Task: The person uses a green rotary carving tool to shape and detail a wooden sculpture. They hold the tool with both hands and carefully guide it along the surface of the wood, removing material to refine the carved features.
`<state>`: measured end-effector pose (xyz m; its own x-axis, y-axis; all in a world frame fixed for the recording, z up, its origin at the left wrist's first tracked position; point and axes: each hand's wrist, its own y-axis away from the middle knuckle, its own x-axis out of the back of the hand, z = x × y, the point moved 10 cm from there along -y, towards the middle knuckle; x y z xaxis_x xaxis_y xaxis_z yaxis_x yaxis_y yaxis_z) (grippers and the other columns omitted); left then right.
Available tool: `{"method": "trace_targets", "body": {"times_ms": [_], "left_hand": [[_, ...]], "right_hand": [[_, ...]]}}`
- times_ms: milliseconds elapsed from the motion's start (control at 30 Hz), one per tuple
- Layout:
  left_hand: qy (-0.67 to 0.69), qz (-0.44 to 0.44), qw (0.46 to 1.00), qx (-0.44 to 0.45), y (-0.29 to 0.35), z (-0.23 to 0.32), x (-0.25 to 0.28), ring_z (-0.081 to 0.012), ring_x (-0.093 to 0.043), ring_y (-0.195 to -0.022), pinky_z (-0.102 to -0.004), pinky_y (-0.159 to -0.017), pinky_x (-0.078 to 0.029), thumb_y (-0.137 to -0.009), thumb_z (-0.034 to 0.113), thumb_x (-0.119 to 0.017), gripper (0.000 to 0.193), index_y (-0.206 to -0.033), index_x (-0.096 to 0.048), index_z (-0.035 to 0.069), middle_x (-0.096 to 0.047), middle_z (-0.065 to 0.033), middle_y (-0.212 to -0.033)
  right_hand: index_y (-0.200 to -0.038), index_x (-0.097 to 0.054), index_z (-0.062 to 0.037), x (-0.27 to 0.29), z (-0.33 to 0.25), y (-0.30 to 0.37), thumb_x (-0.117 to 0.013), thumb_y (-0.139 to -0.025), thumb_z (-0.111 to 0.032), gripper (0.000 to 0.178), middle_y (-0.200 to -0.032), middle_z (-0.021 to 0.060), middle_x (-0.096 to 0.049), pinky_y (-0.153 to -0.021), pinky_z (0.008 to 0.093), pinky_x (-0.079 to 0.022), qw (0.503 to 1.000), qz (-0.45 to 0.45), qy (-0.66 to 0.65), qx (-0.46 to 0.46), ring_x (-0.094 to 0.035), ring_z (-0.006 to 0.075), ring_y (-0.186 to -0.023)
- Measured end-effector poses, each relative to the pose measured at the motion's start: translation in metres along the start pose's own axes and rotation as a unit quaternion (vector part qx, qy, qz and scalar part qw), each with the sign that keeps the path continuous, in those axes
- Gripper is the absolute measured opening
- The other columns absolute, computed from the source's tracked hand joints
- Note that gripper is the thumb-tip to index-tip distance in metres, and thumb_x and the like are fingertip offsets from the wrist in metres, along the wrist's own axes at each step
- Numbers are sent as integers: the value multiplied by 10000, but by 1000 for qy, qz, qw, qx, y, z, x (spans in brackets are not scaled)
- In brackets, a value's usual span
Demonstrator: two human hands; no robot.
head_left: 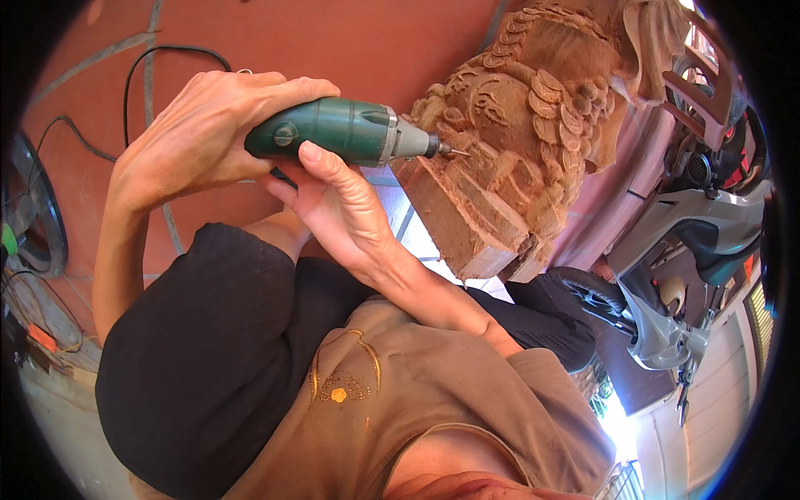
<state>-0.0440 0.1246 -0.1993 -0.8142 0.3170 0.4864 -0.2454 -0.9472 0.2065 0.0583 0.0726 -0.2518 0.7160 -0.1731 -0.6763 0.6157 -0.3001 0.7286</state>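
A green handheld rotary tool (342,131) with a grey nose lies nearly level across the upper middle. My left hand (204,125) is closed round its rear end. My right hand (346,204) grips it from below, the thumb against its side and the other fingers partly hidden underneath. The thin metal bit (454,152) points right and meets, or nearly meets, the carved relief; I cannot tell which. That relief belongs to a reddish-brown carved sculpture (533,108), seemingly wood, with scale-like rows, swirls and a blocky base (467,221). The sculpture stands tilted in the picture.
A black cable (125,100) loops over the red tiled floor (92,62) at the left. Beside it is a dark round rim (52,208). A grey motorbike (667,275) stands at the right, beyond the sculpture. My bent knee (217,258) in black cloth is below my left hand.
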Motion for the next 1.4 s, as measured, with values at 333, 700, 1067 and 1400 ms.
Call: {"method": "trace_targets", "body": {"times_ms": [333,700,1067,1400], "left_hand": [[9,2,1000,2,1,-1,-1,-292,-646,-780,-380,-698,-516,-617,106,-730,612,-1213,-593,108,-681,-97,-944],[4,3,1000,-11,0,0,-2,-295,-643,-779,-379,-703,-514,-617,104,-727,618,-1220,-591,104,-681,-101,-966],[7,6,1000,-1,5,-3,-2,-302,-647,-801,-379,-721,-519,-624,101,-729,601,-1209,-594,97,-681,-110,-993],[17,-4,1000,-4,4,2,-3,-303,-647,-793,-380,-714,-521,-615,89,-728,605,-1206,-599,105,-680,-105,-976]], "right_hand": [[-1202,-547,-137,6,2,4,-723,-837,-137,405,-1208,44,-574,-1016,452,-379,1000,25,9,-9,-500,212,-1196],[-1203,-544,-136,5,1,4,-722,-837,-142,407,-1203,45,-574,-1012,444,-379,999,30,19,-8,-503,207,-1185],[-1198,-543,-132,6,7,4,-735,-826,-142,419,-1201,51,-570,-1019,444,-368,999,30,9,-15,-497,216,-1191],[-1213,-532,-129,0,6,7,-734,-828,-144,436,-1212,51,-560,-1036,458,-362,1000,19,2,-13,-490,219,-1197]]}}
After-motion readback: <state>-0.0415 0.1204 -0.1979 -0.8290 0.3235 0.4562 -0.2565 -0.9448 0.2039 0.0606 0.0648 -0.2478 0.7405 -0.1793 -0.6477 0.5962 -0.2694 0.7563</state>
